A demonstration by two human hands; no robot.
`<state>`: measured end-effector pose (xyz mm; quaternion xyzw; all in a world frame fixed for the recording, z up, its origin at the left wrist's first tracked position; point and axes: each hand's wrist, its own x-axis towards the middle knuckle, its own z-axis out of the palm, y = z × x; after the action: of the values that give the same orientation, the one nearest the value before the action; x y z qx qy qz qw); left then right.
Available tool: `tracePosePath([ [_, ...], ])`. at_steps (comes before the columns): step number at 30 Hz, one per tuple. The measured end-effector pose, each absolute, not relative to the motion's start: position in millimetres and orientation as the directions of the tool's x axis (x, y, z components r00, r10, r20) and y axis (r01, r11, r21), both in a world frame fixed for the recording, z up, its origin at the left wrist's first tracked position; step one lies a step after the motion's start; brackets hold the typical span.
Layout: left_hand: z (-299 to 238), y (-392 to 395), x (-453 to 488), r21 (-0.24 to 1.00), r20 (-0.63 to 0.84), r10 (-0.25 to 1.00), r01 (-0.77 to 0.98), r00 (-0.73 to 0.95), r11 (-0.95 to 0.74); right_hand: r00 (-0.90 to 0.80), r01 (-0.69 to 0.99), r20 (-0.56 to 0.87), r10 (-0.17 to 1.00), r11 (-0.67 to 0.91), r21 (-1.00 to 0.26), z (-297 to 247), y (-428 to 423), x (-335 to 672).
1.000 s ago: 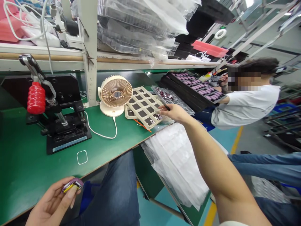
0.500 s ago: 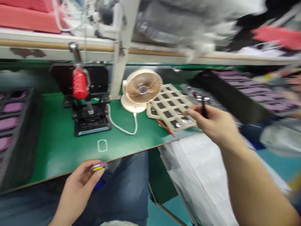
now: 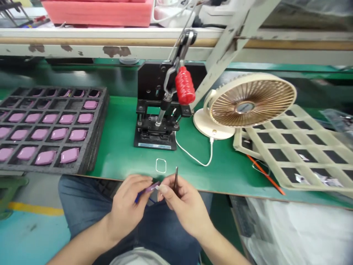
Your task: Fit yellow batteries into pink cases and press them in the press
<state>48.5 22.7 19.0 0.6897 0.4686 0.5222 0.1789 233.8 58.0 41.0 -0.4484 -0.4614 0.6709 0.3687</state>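
Observation:
My left hand [image 3: 125,200] pinches a small purple part [image 3: 149,188] with a blue edge, low over my lap at the bench's front edge. My right hand [image 3: 183,208] grips slim dark tweezers [image 3: 175,179], tips pointing up, and its fingertip touches the purple part's end. A thin white rounded-rectangle frame [image 3: 161,165] lies on the green bench mat [image 3: 121,158] just beyond my hands. Further back stands a black hand press [image 3: 156,125] with a red handle grip.
A black foam tray [image 3: 52,129] of pink parts is at left. At right are a cream desk fan [image 3: 245,105], its white cable, a beige grid tray [image 3: 292,151] and an orange-handled tool [image 3: 266,175]. A white plastic sheet [image 3: 298,232] hangs below the bench.
My view has swung left, bringing the foam tray in. My right hand has come back from over the grid tray with the tweezers and now meets my left hand. The co-worker is out of view.

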Motion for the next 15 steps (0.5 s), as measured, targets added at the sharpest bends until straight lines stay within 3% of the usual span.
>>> tracePosePath([
  [5,18,24,43,0.642,0.612,0.788,0.537,0.072,-0.548,-0.376,-0.089,-0.320,0.870,-0.378,-0.922,34,57,230],
  [15,11,23,45,0.588,0.626,0.773,0.591,0.100,-0.552,-0.368,-0.091,-0.363,0.856,-0.422,-0.902,25,58,230],
])
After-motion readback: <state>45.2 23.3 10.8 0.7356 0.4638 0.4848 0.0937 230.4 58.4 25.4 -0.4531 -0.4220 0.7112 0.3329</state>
